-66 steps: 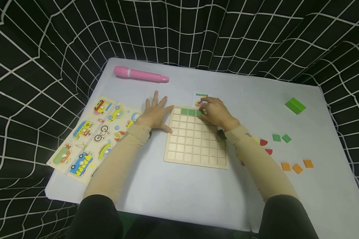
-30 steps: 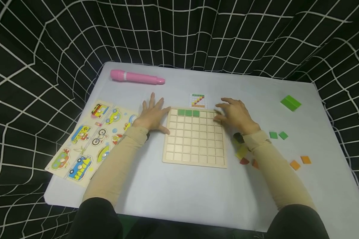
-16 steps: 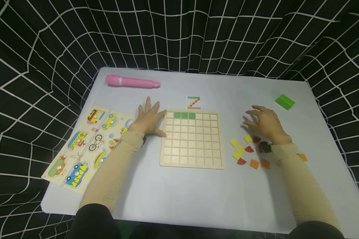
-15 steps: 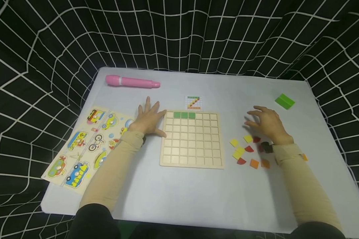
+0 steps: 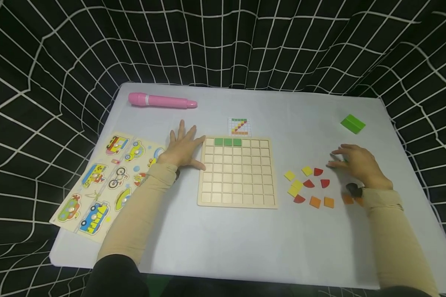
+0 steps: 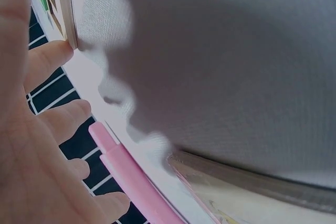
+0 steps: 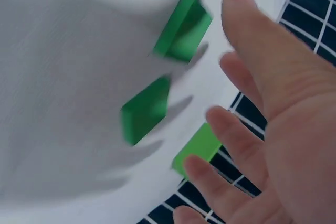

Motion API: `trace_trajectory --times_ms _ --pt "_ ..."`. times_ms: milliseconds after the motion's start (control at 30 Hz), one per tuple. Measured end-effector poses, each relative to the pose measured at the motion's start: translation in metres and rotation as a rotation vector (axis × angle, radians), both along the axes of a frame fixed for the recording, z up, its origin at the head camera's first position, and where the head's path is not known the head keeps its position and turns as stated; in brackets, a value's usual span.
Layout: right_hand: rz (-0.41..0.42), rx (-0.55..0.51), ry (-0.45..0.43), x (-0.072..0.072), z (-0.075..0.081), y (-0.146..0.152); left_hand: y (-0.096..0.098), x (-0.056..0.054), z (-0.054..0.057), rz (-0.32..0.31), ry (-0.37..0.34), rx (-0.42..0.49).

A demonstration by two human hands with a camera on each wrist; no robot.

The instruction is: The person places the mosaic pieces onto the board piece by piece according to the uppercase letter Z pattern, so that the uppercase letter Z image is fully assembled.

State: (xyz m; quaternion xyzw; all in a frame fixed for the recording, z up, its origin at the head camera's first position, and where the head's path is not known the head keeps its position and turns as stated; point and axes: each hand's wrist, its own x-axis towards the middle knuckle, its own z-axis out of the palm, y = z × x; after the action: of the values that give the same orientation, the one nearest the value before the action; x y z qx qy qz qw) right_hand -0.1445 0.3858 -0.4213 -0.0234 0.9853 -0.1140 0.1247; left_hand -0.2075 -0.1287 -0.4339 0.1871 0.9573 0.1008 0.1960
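A wooden grid board (image 5: 238, 177) lies in the middle of the table, three green square tiles (image 5: 228, 142) side by side in its top row. My left hand (image 5: 182, 150) is spread at its left edge, with thumb and index finger touching the rim. My right hand (image 5: 360, 163) hovers at the right with fingers apart, holding nothing. In the right wrist view, two loose green tiles (image 7: 146, 109) lie close to its fingertips; the hand hides them in the head view. Behind the board is a small pattern card (image 5: 239, 126) with a coloured Z shape.
Between board and right hand lie yellow squares (image 5: 290, 175), red quarter-circle pieces (image 5: 309, 183) and orange squares (image 5: 315, 201). A light green block (image 5: 353, 123) is farther back. At left are a vehicle peg puzzle (image 5: 111, 185) and a pink microphone-shaped object (image 5: 165, 101).
My right hand has let go of the third green tile in the board's top row and moved right, past the loose coloured pieces. My left hand stays at the board's edge.
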Motion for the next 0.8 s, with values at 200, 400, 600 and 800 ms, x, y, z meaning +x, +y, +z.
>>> trace_trajectory --times_ms 200,400,600,800 --pt "-0.024 -0.038 -0.076 0.009 -0.002 0.010 -0.001 0.001 0.000 0.001 0.000 0.012" --pt "-0.025 -0.050 -0.003 0.013 -0.010 0.013 -0.001 0.000 -0.002 -0.003 0.006 0.020" --pt "-0.007 -0.058 0.071 0.014 -0.013 0.007 -0.001 0.000 -0.003 -0.009 0.012 0.022" --pt "0.037 -0.055 0.140 0.003 -0.006 -0.015 -0.001 -0.001 -0.004 -0.001 0.009 0.028"
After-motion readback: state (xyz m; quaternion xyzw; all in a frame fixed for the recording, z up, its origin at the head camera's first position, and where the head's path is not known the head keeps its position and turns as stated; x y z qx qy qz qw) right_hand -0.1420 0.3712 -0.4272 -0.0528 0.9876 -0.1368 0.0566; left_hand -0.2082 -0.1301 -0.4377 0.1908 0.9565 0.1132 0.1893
